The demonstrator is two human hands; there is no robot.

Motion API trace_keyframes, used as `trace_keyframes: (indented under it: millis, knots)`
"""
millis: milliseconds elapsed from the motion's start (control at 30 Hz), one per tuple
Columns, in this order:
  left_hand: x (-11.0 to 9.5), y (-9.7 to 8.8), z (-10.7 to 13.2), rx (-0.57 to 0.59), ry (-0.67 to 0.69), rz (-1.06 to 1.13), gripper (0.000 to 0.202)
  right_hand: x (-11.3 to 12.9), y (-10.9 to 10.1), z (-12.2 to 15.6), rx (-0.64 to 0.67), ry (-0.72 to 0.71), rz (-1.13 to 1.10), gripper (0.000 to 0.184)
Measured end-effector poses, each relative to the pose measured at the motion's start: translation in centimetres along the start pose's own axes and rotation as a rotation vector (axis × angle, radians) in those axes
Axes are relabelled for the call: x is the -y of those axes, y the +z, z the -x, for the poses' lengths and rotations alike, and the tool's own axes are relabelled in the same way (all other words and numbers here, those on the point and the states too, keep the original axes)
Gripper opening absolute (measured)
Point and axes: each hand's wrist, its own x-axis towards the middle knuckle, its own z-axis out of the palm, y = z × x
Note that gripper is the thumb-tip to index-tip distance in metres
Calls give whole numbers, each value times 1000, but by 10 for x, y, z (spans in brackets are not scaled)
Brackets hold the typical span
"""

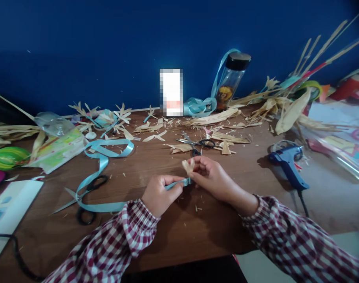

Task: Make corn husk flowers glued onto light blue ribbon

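Blue wall point(108, 47) behind, brown tabletop point(241, 177) under us. Lidded bottle point(234, 76) stands beyond our right hand point(210, 175); something yellow-brown shows low inside, can't tell what. Ribbon coil point(197, 107) sits just left of it. Our left hand point(158, 192) pinches light-blue ribbon point(176, 183); our right pinches a pale husk piece point(187, 167) at the ribbon's tip, between both hands. Scissors point(195, 144) lie just ahead, among husk scraps point(217, 118). Left of our left hand, loose ribbon point(108, 206) crosses second scissors point(64, 206). Glue gun point(288, 163) sits well right.

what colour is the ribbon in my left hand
Light blue; the ribbon in your left hand shows best in the head view.
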Motion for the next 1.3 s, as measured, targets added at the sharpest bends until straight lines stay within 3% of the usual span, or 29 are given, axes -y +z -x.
trace_keyframes:
  millis: [267,433,567,800,1033,1300]
  knots:
    - [2,-6,-1,87,1,34,27,6,-14,-2,234,214,-147,26]
    - [9,-8,0,244,11,162,28,11,-25,-2,445,214,-187,27]
    - [15,-7,-1,290,-7,206,28,10,-27,0,557,235,-295,22]
    - [16,-7,-2,371,-6,302,27,2,-27,-1,611,269,-519,19]
    - [15,-7,-1,425,-48,282,27,1,-25,0,653,237,-534,21]
    - [14,-6,0,408,-36,262,25,2,-24,-1,625,183,-486,20]
